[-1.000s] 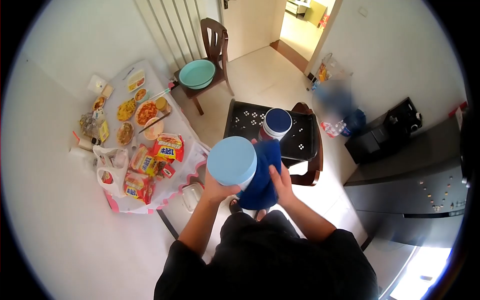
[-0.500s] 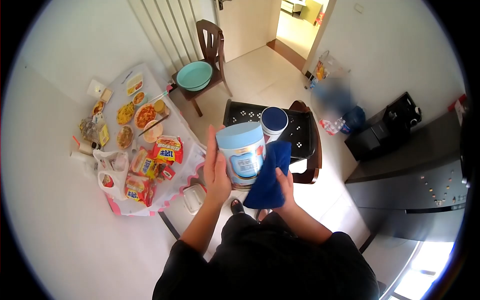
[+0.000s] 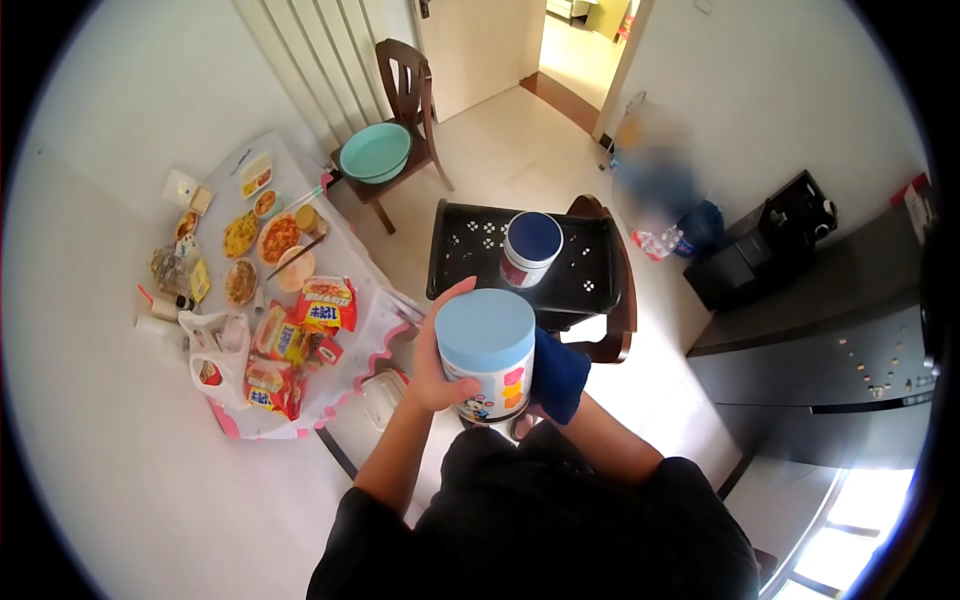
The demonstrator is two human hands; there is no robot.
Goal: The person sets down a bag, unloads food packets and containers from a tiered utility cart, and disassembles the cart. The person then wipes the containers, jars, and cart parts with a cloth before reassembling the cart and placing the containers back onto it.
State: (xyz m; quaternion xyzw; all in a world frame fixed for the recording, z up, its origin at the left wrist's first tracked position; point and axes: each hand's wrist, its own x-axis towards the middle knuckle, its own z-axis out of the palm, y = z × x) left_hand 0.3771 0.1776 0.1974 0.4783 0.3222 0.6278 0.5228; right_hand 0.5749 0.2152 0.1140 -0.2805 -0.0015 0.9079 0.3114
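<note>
A canister (image 3: 487, 335) with a light blue lid and a colourful printed label is upright in front of my body. My left hand (image 3: 437, 362) is wrapped around its left side, thumb across the label. A dark blue cloth (image 3: 560, 375) lies against the canister's right side. My right hand (image 3: 545, 411) holds this cloth behind and under the canister; its fingers are mostly hidden. Just beyond, a second jar (image 3: 532, 248) with a navy lid stands on a black cart tray (image 3: 465, 262).
On the left, a table (image 3: 345, 235) with a pink-edged cover bears food dishes, noodle packs (image 3: 327, 303) and a white plastic bag (image 3: 217, 350). A wooden chair (image 3: 408, 90) holds a green basin (image 3: 376, 152). Another chair (image 3: 625, 300) stands behind the cart. A dark cabinet (image 3: 800, 360) is at right.
The canister has turned, showing a different side of its label, and sits lower with its lid tipped toward me. The cloth has moved from its front right to behind its right side.
</note>
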